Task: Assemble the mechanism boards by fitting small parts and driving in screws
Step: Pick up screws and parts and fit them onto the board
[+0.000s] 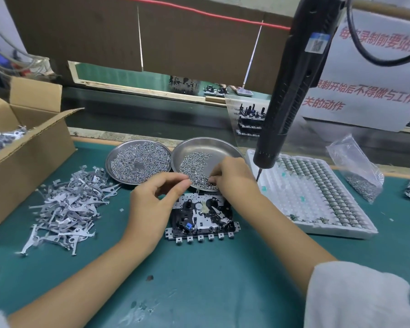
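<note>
A black and silver mechanism board [202, 220] lies on the green mat in front of me. Both hands hover just above its far edge, over the near rim of the right steel dish [213, 145], which holds loose screws [194, 162]. My left hand [156, 200] has its fingers curled with thumb and forefinger pinched together; what it pinches is too small to see. My right hand [234, 176] pinches a small screw among those in the dish. The black electric screwdriver [291, 91] hangs free at the right, its tip near my right hand.
A second steel dish [137, 162] full of screws sits to the left. A heap of metal levers [66, 207] lies at the left beside an open cardboard box [26, 147]. A white tray of small parts [315, 192] and a bag of screws [357, 171] are at the right.
</note>
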